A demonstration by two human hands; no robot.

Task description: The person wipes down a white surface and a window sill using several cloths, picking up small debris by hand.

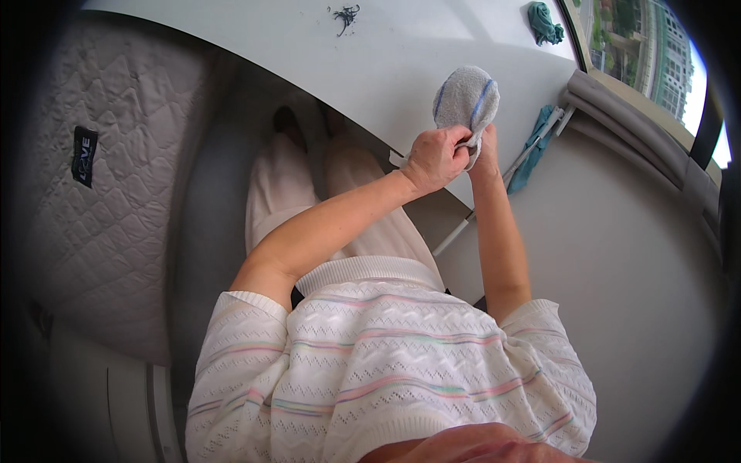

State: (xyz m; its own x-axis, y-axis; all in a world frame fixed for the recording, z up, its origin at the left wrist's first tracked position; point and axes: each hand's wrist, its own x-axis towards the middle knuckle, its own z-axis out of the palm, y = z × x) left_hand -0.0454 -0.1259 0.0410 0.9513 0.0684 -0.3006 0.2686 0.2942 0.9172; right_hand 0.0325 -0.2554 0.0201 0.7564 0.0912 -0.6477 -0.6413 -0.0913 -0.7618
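Note:
A grey terry-cloth mitt (466,98) with blue stripes is held up over the corner of the white table. My left hand (438,159) pinches its cuff, fingers curled around the edge. Close beside it, my right hand (488,151) is at the mitt's opening. Most of my right fingers are hidden by the cloth, and whether they are inside or behind it cannot be told. A pale strip or tag (398,158) sticks out beside my left wrist.
On the white table (260,40) lie dark shreds (346,18) and a crumpled teal cloth (544,24). A white rod (521,159) with a teal cloth (529,159) leans by the right wall. A quilted bed cover (121,191) is at left; a window (648,58) and grey curtain (637,133) at right.

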